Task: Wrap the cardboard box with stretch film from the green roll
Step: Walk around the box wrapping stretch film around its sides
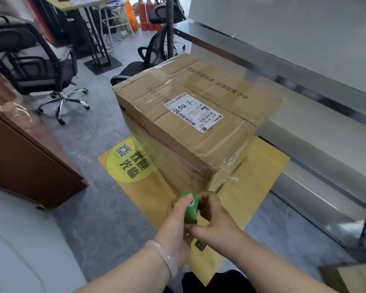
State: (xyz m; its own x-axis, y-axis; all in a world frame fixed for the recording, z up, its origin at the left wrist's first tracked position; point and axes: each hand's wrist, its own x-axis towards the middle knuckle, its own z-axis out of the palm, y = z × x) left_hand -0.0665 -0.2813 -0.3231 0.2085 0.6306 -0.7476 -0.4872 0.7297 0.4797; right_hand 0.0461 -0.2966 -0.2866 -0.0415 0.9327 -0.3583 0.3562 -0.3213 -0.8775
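A large cardboard box [199, 115] with a white shipping label stands on a flat sheet of yellow cardboard [256, 182] on the floor. Clear stretch film covers its near left side, and a strip of film runs from that side down to the green roll [189, 210]. The roll is held upright just in front of the box's near corner. My left hand [175, 225] grips it from the left, thumb on its top end. My right hand [211, 216] holds it from the right, fingers curled around it.
A brown cabinet [30, 166] stands to the left. Black office chairs [36, 66] are behind it and behind the box. A metal-trimmed glass wall [304, 92] runs along the right. A round yellow floor sticker [129, 163] lies left of the box.
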